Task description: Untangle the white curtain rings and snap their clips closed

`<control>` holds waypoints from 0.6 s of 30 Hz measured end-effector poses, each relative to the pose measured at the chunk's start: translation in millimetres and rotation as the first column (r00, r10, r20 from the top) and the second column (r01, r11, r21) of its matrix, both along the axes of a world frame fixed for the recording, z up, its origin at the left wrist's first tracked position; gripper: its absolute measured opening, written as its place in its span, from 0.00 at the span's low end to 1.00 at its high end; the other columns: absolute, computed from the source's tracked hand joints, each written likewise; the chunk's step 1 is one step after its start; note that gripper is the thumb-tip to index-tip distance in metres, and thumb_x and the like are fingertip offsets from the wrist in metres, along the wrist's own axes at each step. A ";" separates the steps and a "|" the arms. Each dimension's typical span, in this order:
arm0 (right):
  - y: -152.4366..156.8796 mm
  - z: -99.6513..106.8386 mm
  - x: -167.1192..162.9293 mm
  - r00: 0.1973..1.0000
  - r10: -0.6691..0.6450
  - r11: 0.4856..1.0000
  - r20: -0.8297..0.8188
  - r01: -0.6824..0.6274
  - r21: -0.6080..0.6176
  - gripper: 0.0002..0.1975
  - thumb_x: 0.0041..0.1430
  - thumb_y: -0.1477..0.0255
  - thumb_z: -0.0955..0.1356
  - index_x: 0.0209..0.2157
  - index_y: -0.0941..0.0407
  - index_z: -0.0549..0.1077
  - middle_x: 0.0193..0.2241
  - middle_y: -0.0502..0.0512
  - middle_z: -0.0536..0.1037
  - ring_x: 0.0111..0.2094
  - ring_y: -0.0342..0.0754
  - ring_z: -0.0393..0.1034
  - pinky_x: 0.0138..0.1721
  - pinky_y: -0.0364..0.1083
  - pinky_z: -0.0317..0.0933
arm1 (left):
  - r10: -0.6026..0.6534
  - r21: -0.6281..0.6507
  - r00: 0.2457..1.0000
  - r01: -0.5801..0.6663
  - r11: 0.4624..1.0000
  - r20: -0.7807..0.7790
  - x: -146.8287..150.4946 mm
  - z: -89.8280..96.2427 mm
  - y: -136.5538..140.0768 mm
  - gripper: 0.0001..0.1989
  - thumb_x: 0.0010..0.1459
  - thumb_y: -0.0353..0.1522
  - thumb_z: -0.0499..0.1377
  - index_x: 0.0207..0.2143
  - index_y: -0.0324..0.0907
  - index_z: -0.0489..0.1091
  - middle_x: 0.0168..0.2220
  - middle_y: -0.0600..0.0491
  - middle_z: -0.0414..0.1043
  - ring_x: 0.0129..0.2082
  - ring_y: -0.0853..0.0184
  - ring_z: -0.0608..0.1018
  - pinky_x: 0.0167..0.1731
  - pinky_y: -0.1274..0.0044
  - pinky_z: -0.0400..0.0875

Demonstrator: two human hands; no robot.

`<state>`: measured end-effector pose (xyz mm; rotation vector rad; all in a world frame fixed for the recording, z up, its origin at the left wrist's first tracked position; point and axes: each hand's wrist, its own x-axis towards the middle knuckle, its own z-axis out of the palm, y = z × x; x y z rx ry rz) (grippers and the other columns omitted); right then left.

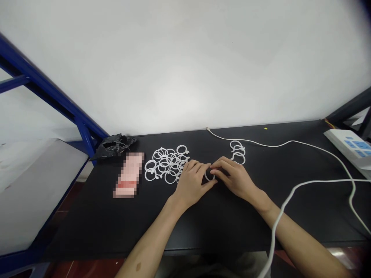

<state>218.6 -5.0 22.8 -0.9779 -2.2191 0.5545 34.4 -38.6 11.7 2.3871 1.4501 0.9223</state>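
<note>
Between my two hands, just above or on the black table, is a single white curtain ring [208,179], partly covered by fingers. My left hand [191,179] grips its left side, with thumb and fingers curled around it. On the opposite side, the fingertips of my right hand [233,175] pinch the ring near its top. A pile of loose white curtain rings with small knobs [169,165] lies left of my left hand, which hides some of them. Beyond my right hand rests a small group of similar rings [239,148], partly overlapping.
A black table [116,227] stands against a white wall. At its left are a crumpled black plastic bag [114,144] and a blurred pink item [129,175]. A white cable [278,224] crosses the right side, near a white device with blue buttons [348,141]. Blue framing [52,83] rises left.
</note>
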 end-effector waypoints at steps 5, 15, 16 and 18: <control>-0.4 -1.8 -1.0 0.998 0.021 1.000 -0.060 -0.022 -0.009 0.06 0.66 0.68 0.64 0.38 0.53 0.72 0.32 0.52 0.76 0.32 0.46 0.72 0.34 0.44 0.66 | -0.008 -0.025 1.000 0.008 1.000 0.012 0.0 2.5 -1.0 0.18 0.58 0.39 0.63 0.48 0.39 0.70 0.41 0.49 0.75 0.44 0.59 0.71 0.49 0.64 0.67; -0.6 -0.6 -3.8 0.992 -0.079 0.997 -0.101 0.077 -0.015 0.07 0.65 0.66 0.65 0.35 0.53 0.71 0.31 0.51 0.77 0.32 0.46 0.73 0.35 0.44 0.67 | 0.002 0.021 0.999 -0.003 1.000 0.042 1.6 4.6 -0.9 0.17 0.60 0.38 0.61 0.49 0.40 0.69 0.43 0.49 0.75 0.46 0.59 0.72 0.51 0.65 0.66; 1.4 -0.3 -1.3 0.991 -0.113 0.994 -0.071 0.113 -0.012 0.08 0.65 0.65 0.65 0.39 0.53 0.72 0.32 0.52 0.77 0.32 0.46 0.73 0.36 0.45 0.67 | 0.029 0.045 0.999 -0.031 0.999 0.042 0.4 4.8 0.0 0.17 0.60 0.37 0.60 0.50 0.40 0.69 0.44 0.49 0.74 0.47 0.59 0.71 0.52 0.65 0.66; 6.8 0.4 6.7 0.972 -0.235 0.972 0.033 0.234 0.027 0.15 0.63 0.61 0.66 0.47 0.53 0.71 0.32 0.52 0.76 0.32 0.47 0.72 0.35 0.46 0.67 | 0.135 0.090 0.990 -0.137 0.986 0.033 -4.0 5.0 2.7 0.18 0.62 0.35 0.58 0.53 0.40 0.67 0.46 0.48 0.73 0.49 0.58 0.70 0.53 0.64 0.65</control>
